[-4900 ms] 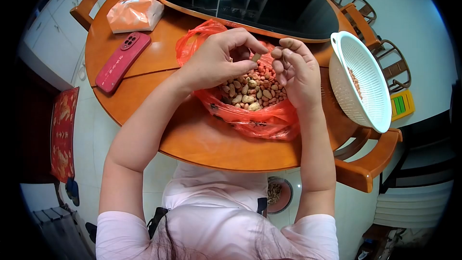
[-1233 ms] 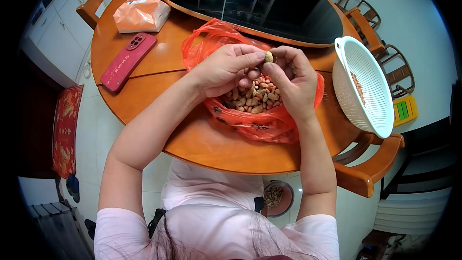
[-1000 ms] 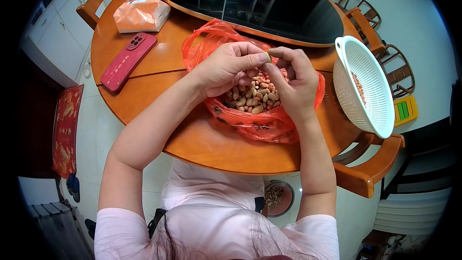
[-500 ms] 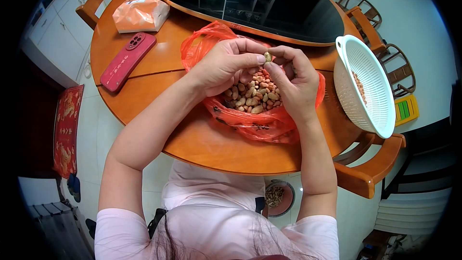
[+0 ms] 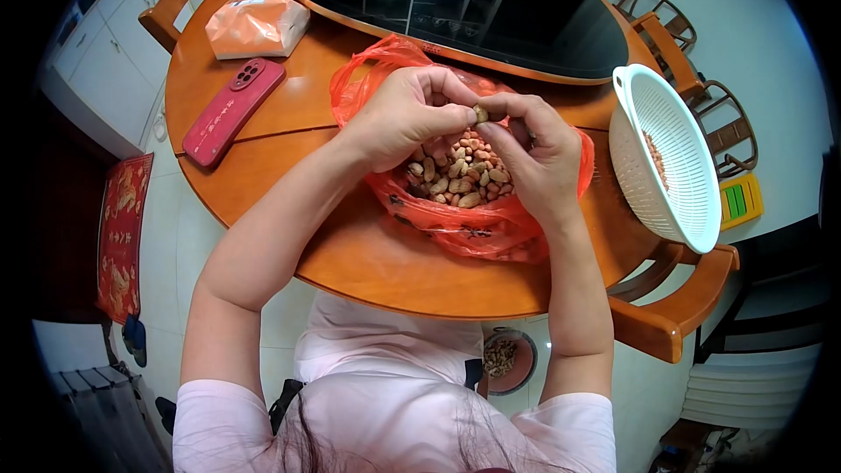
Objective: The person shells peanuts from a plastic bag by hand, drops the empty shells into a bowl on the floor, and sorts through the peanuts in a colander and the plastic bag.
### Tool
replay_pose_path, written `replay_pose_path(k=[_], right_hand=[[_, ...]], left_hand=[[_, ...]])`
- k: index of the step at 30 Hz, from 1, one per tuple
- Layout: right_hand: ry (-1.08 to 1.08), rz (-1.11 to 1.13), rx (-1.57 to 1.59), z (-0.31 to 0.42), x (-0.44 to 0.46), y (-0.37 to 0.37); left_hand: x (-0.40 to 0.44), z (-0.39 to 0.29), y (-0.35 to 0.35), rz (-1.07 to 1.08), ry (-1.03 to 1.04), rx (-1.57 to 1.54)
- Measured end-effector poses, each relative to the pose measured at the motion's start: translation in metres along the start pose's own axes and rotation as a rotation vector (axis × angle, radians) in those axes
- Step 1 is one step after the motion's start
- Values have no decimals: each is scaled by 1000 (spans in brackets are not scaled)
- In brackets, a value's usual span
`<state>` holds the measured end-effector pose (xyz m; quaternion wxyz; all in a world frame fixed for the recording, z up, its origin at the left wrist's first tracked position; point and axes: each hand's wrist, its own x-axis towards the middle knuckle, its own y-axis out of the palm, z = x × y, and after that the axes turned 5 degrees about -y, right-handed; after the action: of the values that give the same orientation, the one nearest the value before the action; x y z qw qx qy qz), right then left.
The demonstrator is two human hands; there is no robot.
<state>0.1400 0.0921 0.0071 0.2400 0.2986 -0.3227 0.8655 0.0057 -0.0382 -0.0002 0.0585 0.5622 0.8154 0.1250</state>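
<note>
Above a red plastic bag point(image 5: 473, 232), my left hand point(image 5: 412, 118) and my right hand point(image 5: 541, 149) meet with their fingertips pinched on one small peanut point(image 5: 480, 114). Both hands grip it between thumb and forefinger. Below them the bag lies open, holding a heap of peanuts point(image 5: 460, 182), some in pale shells and some as reddish kernels. The fingers partly hide the far side of the heap.
A white colander point(image 5: 674, 162) with some reddish kernels stands at the table's right. To the left lie a red phone point(image 5: 229, 114) and an orange tissue pack point(image 5: 256, 24). A dark glass turntable point(image 5: 473, 13) is behind the bag. On the floor, a bin point(image 5: 512, 359) holds shells.
Compared with about five seconds ago, my hands have come together on one peanut. Over the last half second the pinched peanut has shifted slightly down and left, and my fingers have changed their hold.
</note>
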Motion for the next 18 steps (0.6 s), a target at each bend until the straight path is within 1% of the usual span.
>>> replay_pose_path(k=[5,10,12,14,16,18], right_hand=[[-31,-10,7,-1,0,1],[-9,-18,55,2,-1,3],[8,-16,82,2,-2,3],[29,-11,109,2,-3,3],[117,-11,204,-2,-4,6],[188,-2,302,-3,-2,5]], left_hand=[[0,1,4,9,15,-34],[3,8,5,45,46,-118],[2,8,8,8,60,-90],[1,8,9,-21,71,-66],[1,7,10,-36,85,-45],[3,9,10,-85,135,80]])
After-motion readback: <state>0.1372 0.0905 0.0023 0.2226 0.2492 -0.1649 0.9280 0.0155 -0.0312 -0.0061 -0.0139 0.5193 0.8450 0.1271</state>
